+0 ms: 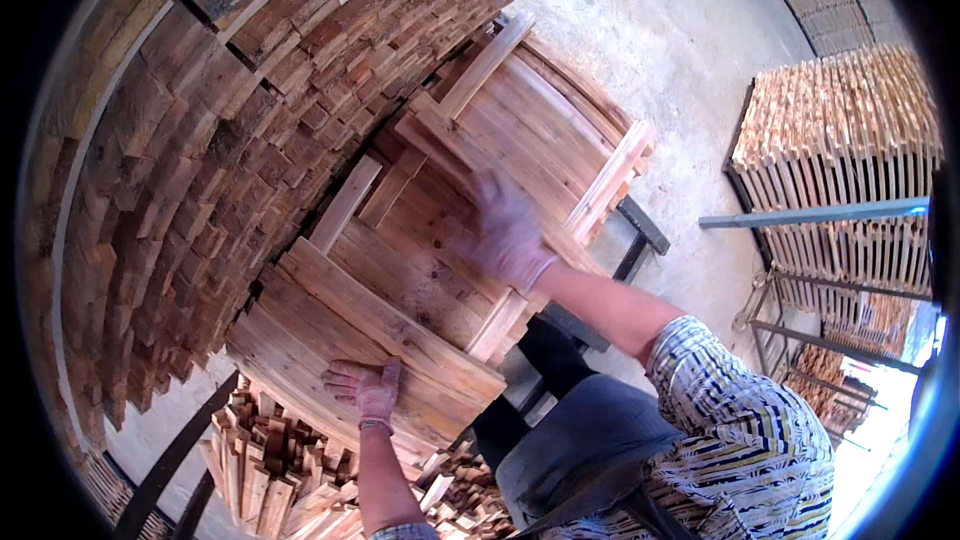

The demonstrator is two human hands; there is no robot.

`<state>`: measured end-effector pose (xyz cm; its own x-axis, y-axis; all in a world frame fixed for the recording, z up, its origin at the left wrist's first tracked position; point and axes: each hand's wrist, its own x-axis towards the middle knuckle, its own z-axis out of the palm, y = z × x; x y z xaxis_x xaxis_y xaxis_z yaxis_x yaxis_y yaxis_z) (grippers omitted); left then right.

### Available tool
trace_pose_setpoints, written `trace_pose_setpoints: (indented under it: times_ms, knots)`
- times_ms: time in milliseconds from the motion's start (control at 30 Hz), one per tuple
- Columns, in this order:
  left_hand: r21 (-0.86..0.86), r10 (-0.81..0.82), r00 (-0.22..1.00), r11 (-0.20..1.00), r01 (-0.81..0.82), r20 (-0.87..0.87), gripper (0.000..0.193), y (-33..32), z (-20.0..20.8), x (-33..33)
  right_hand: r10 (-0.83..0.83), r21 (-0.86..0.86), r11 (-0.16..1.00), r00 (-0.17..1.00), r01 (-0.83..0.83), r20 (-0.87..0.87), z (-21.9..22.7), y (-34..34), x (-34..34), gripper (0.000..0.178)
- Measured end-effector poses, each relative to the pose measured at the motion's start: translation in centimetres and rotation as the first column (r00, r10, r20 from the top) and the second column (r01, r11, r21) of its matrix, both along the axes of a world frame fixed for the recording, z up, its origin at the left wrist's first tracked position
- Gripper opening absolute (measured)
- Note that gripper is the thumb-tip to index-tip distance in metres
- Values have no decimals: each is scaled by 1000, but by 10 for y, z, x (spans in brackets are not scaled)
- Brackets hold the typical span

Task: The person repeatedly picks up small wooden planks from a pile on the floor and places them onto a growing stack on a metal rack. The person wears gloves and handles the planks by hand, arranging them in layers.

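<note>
The person's patterned sleeve (715,380) and dark blue clothing (585,435) fill the lower right of the frame, nearest the camera. Beside them, low in the frame, the gloved left hand (362,387) lies on the wide boards (395,265), palm down, its fingers spread. Loose wooden sticks (262,470) crowd together under the boards' edge at lower left. The boards run across the middle of the frame, with narrower strips (385,308) lying on top. The gloved right hand (510,230) is over them near the centre; it is blurred, so I cannot tell whether its fingers are spread or pressed together. A tall wall of stacked planks (190,170) fills the upper left. Pale floor (680,50) spreads beyond, and a stack of thin slats (840,140) stands at far right behind a grey metal bar (815,215).
</note>
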<state>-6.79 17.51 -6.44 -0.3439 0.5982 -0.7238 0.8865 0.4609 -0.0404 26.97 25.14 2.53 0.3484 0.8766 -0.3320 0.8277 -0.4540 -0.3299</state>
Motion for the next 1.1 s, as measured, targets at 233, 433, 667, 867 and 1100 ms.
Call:
trace_pose_setpoints:
  times_ms: [233,433,667,867,1100]
  knots:
    - [29,-10,999,1000,8,53,140,11,9,14,-73,-327,942,997,72,8,-17,12,78,97]
    - [40,-44,999,998,43,25,138,-1,0,-3,-27,-183,983,999,18,-47,-1,-3,51,95]
    - [72,-21,995,997,14,94,137,-2,8,5,72,-259,956,965,-139,-254,2,-19,-62,90]
    - [96,-69,996,993,63,60,137,-5,2,2,43,-235,967,969,-102,-243,-57,-48,-157,86]
    - [65,-49,995,997,44,81,141,-5,3,4,-50,-432,888,898,-161,-437,-8,-9,-90,57]
